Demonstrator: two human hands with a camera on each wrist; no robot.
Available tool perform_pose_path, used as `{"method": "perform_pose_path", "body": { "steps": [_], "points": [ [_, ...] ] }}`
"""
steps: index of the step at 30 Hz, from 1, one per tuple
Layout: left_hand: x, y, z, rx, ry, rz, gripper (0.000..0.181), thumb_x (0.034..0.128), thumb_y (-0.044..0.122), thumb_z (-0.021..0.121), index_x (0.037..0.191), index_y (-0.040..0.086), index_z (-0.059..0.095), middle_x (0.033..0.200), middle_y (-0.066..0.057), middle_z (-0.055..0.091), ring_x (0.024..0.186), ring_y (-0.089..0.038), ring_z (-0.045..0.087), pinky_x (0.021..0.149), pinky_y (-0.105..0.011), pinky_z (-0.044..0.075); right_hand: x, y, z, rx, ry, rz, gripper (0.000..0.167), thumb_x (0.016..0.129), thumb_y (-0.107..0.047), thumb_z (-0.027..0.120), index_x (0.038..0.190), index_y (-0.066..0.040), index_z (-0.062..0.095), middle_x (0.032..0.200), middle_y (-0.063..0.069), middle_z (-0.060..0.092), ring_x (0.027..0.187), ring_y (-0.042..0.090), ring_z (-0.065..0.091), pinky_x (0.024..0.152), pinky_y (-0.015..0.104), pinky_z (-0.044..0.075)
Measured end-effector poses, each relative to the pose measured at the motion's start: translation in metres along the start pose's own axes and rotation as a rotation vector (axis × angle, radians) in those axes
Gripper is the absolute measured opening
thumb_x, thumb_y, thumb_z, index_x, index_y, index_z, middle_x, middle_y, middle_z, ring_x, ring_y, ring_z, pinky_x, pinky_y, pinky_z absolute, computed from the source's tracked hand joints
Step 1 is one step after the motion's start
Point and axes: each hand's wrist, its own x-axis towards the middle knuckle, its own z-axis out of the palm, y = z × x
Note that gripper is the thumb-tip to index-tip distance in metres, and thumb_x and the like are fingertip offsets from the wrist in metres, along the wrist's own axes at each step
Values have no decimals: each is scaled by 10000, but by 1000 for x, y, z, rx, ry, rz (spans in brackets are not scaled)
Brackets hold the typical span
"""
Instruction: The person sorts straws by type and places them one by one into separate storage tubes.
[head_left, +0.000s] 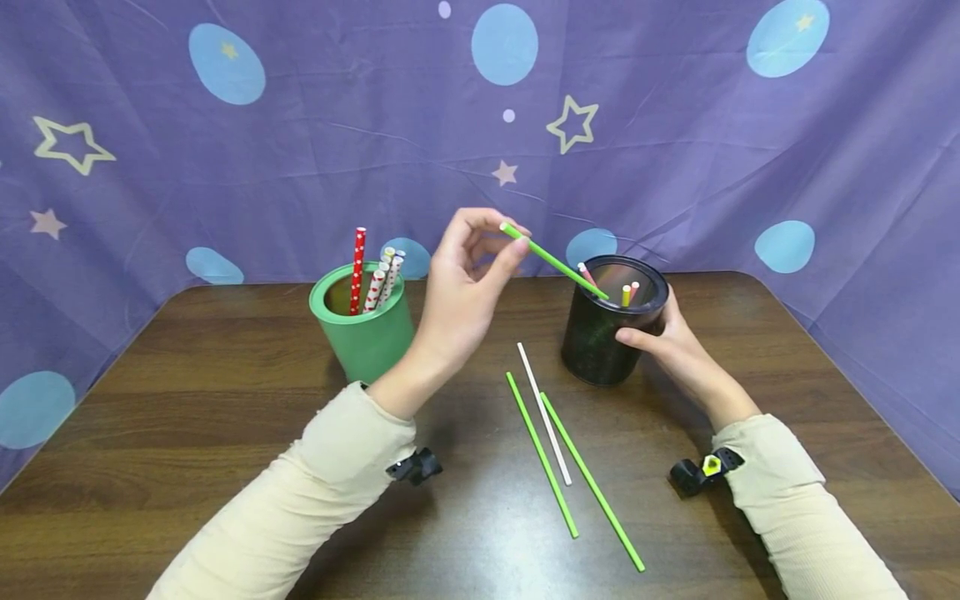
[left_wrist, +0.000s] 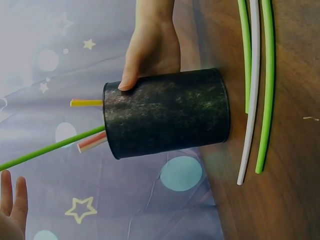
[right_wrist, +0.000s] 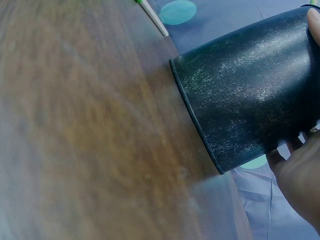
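Pinched at its upper end by my left hand (head_left: 467, 283), a green straw (head_left: 555, 262) slants down to the right, its lower end inside the mouth of a black can (head_left: 600, 342). My right hand (head_left: 686, 354) grips that can from the right, thumb across its front near the rim. In the left wrist view the straw's lower part goes into the can (left_wrist: 167, 115) beside a yellow straw (left_wrist: 86, 103) and pinkish ones. The right wrist view shows the can's dark side (right_wrist: 245, 90) with fingers around it.
A green can (head_left: 369, 342) holding patterned straws, one of them red (head_left: 358, 267), stands at the left. On the wooden table (head_left: 225, 400) in front lie a white straw (head_left: 544, 414) and two green straws (head_left: 542, 454). A purple curtain (head_left: 375, 125) hangs behind.
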Motion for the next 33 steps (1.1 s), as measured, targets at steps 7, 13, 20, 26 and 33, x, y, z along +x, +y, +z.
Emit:
{"method": "perform_pose_path", "body": {
  "steps": [7,13,20,26,33],
  "points": [
    [-3,-6,5,18,-67,-6,145,946,-48,604,1072,-65,533,1050,-202,636,890,-152,631,767,-327,547,0,0,-1,-2,1,-5,725,866,46,644,1429,-189,253,1350,52,414,1224,145,406,1001,197,343],
    [-3,-10,13,52,-120,-4,144,949,-21,615,1077,-65,564,1036,-167,630,902,-254,634,780,-386,556,-1,0,-1,-6,4,-2,729,870,44,644,1435,-193,250,1353,50,409,1229,143,398,999,195,343],
    [-5,-12,14,94,-131,-11,152,943,10,644,1076,-36,589,1050,-130,634,894,-129,632,795,-335,544,-1,0,0,1,2,2,732,870,41,647,1436,-195,248,1350,53,413,1223,152,413,998,199,352],
    [-4,-10,11,117,-125,-9,151,939,30,660,1071,-23,609,1051,-104,642,892,-153,637,784,-328,539,0,1,0,23,-10,-7,736,876,47,640,1445,-194,239,1353,56,419,1229,160,417,1005,205,355],
    [-12,-14,2,154,-173,-67,136,947,24,646,1071,-27,619,1039,-105,651,883,-146,630,764,-285,528,1,0,1,10,-2,3,702,870,37,646,1406,-205,265,1322,55,421,1235,155,399,1007,205,343]
  ]
}}
